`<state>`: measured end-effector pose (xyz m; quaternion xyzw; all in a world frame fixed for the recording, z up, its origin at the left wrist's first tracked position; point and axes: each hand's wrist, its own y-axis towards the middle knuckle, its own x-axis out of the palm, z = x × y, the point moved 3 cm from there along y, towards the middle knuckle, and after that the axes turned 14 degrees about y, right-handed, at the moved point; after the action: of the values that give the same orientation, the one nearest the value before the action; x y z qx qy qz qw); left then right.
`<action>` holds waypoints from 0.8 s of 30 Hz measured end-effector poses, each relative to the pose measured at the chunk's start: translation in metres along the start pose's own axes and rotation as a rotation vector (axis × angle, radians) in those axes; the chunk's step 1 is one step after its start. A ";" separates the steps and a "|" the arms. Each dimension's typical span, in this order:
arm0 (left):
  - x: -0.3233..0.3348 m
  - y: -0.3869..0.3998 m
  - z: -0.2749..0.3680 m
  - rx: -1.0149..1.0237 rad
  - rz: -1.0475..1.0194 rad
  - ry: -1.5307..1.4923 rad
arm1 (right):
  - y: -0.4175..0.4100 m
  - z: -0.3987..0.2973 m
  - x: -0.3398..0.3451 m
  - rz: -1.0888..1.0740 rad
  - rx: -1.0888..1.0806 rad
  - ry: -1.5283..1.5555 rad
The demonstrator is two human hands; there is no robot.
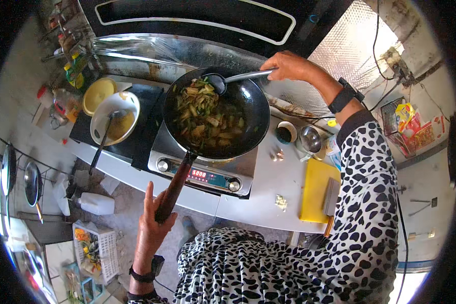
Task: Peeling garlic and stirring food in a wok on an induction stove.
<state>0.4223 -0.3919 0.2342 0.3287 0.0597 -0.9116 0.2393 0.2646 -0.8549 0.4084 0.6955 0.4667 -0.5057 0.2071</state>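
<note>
A dark wok sits on a steel induction cooker with a lit display. My left hand is around the end of the wok's dark wooden handle, its index finger stretched out. High on the right, my right hand grips the metal handle of a ladle. The ladle's bowl rests at the upper edge of a heap of sliced, cooked vegetables inside the wok. Brownish liquid lies around the lower pieces.
Left of the cooker stand a white bowl with a dark ladle and a yellow-green lid or bowl. To the right are small cups and a yellow cutting board bearing a cleaver. A range hood overhangs the back.
</note>
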 end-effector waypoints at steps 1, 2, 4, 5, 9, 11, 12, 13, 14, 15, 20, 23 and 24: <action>0.001 -0.001 0.002 -0.032 -0.010 -0.066 | -0.004 0.000 0.000 -0.008 -0.007 -0.002; 0.000 0.000 0.002 -0.040 -0.006 -0.071 | -0.016 -0.006 -0.002 0.027 -0.228 -0.071; 0.000 -0.004 -0.003 -0.066 -0.019 -0.061 | -0.039 -0.034 0.000 0.060 -0.353 -0.168; 0.000 -0.004 -0.001 -0.078 -0.018 -0.069 | -0.050 -0.038 -0.002 0.046 -0.356 -0.169; -0.004 -0.002 0.009 -0.143 -0.005 -0.080 | -0.063 -0.015 -0.019 0.093 -0.303 -0.150; -0.004 0.000 0.010 -0.226 -0.062 -0.093 | -0.055 -0.006 -0.024 0.103 -0.282 -0.181; -0.005 0.000 0.009 -0.228 -0.059 -0.086 | -0.045 -0.001 -0.025 0.085 -0.147 -0.129; -0.003 0.000 0.007 -0.182 -0.060 -0.074 | -0.036 0.007 -0.026 0.068 -0.008 -0.080; -0.003 0.001 0.006 -0.136 -0.061 -0.062 | -0.027 0.019 -0.026 0.099 -0.010 -0.031; -0.005 0.002 0.008 -0.139 -0.058 -0.055 | -0.016 0.020 -0.026 0.100 -0.015 -0.025; -0.001 -0.002 0.000 -0.140 -0.039 -0.017 | 0.027 -0.009 0.003 0.014 -0.160 -0.085; 0.002 -0.003 0.001 -0.081 -0.013 -0.015 | 0.017 -0.007 0.016 0.083 -0.311 -0.006; 0.003 -0.002 0.002 -0.064 -0.008 -0.021 | 0.011 -0.007 0.021 0.120 -0.416 -0.048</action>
<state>0.4183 -0.3921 0.2336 0.3111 0.0876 -0.9137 0.2465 0.2793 -0.8454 0.3901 0.6519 0.5137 -0.4017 0.3870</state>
